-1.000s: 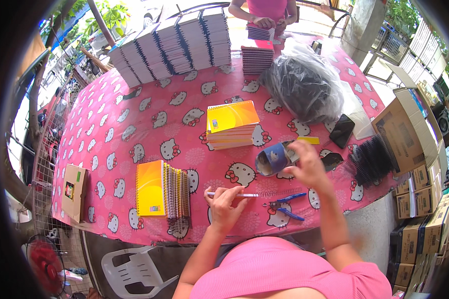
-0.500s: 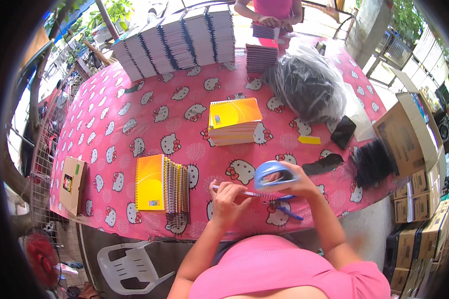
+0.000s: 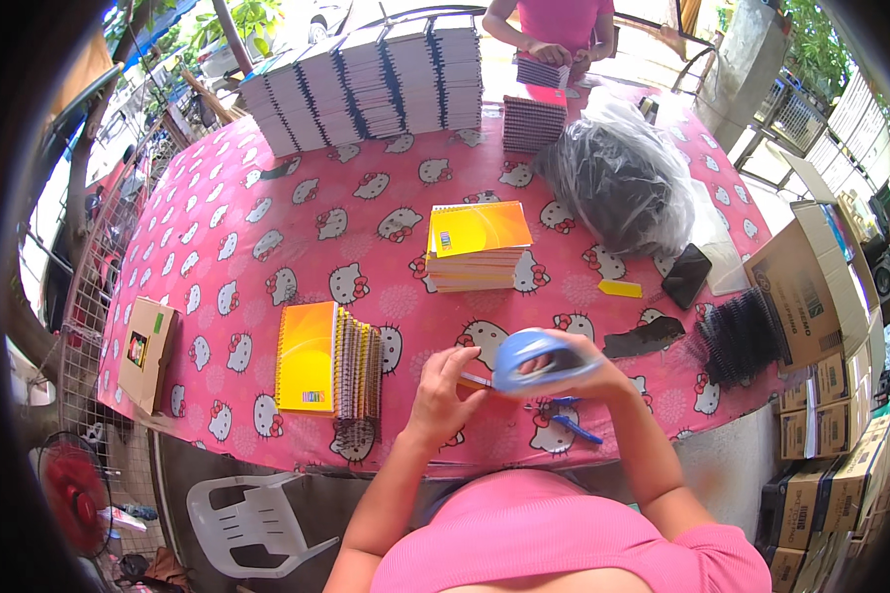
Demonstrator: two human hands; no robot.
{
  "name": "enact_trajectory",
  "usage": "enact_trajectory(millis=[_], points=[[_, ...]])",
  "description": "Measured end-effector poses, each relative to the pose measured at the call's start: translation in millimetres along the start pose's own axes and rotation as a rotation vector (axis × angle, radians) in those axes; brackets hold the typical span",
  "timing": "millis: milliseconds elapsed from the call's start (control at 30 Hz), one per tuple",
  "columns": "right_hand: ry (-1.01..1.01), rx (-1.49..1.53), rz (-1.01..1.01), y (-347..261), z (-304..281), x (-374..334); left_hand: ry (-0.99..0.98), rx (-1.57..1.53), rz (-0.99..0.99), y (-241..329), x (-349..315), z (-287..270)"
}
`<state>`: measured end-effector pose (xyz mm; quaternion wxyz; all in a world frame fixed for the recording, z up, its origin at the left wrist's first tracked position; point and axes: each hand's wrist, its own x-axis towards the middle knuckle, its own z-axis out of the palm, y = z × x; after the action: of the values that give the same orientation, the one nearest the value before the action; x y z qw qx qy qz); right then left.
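My left hand (image 3: 441, 397) is closed on a thin spiral notebook (image 3: 477, 381), of which only a narrow orange and white strip shows between the hands. In my right hand (image 3: 598, 368) is a blue rounded thing with a large loop-like opening (image 3: 544, 363); its exact kind is unclear. It hangs over the right end of the notebook and hides part of it. Just below, blue-handled pliers (image 3: 576, 429) lie on the table. To the left stands a stack of yellow-orange spiral notebooks (image 3: 309, 358), and another notebook stack (image 3: 480, 242) sits farther off.
The table has a pink patterned cover (image 3: 227, 405). Tall spiral-bound stacks (image 3: 366, 84) line its far side, where another person (image 3: 554, 40) handles notebooks. A plastic bag of black coils (image 3: 623, 178), a phone (image 3: 686, 277), loose black coils (image 3: 737, 336) and cartons (image 3: 801, 282) occupy the right.
The blue thing has shifted left and slightly down, nearer my left hand, and covers more of the notebook. The notebook's coil edge no longer shows as a long line. The whole view has shifted slightly.
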<state>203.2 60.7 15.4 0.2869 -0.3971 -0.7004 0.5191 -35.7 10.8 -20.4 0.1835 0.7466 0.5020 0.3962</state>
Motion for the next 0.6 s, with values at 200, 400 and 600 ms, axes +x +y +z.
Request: enact_trajectory(millis=[200, 400, 600], points=[[0.034, -0.031, -0.031, 17.8, 3.8, 8.7, 0.065, -0.172, -0.078, -13.9, -7.0, -9.1], [-0.113, 0.180, -0.091, 6.5, 6.6, 19.9, 0.103, -0.476, -0.237, -38.4, -24.9, 1.4], [-0.049, -0.075, -0.040, 1.3, 13.6, 33.8, 0.125, -0.740, -0.362, -35.4, -27.3, -1.2]])
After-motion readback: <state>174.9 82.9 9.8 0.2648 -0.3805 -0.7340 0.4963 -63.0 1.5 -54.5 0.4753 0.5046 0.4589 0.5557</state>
